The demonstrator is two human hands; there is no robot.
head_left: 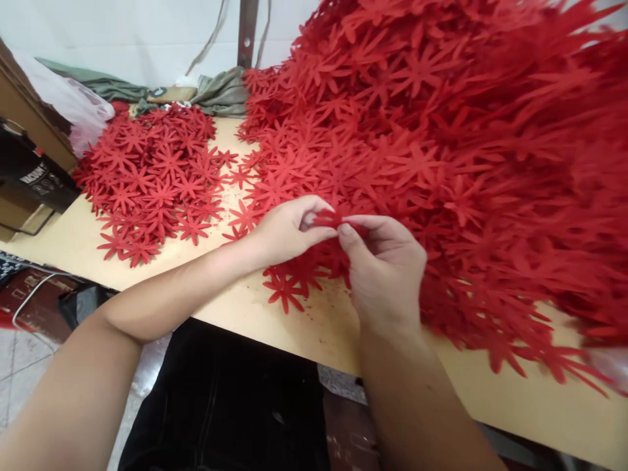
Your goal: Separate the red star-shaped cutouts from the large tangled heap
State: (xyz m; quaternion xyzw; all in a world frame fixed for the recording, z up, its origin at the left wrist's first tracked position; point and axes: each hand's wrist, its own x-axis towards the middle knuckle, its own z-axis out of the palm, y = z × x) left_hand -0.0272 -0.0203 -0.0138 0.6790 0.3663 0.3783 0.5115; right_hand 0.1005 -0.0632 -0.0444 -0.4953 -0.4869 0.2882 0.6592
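Observation:
Pinched between both hands is a red flower-shaped cutout [330, 217], held just above the front of a large heap of similar red cutouts [417, 157]. My left hand [294, 226] grips its left side with thumb and fingers. On the other side my right hand [385, 261] closes thumb and fingertips on it, the tips of both hands nearly touching. Part of the cutout is hidden by the fingers. Below the hands a few loose cutouts [285, 291] lie on the tan tabletop [328, 337].
A smaller pile of red cutouts [152, 173] lies to the left. Behind it are green-grey cloth [223, 91] and a white plastic bag [73, 98]. A black box marked "VACUUM" [34, 167] stands at the far left. The table's front edge runs above my lap.

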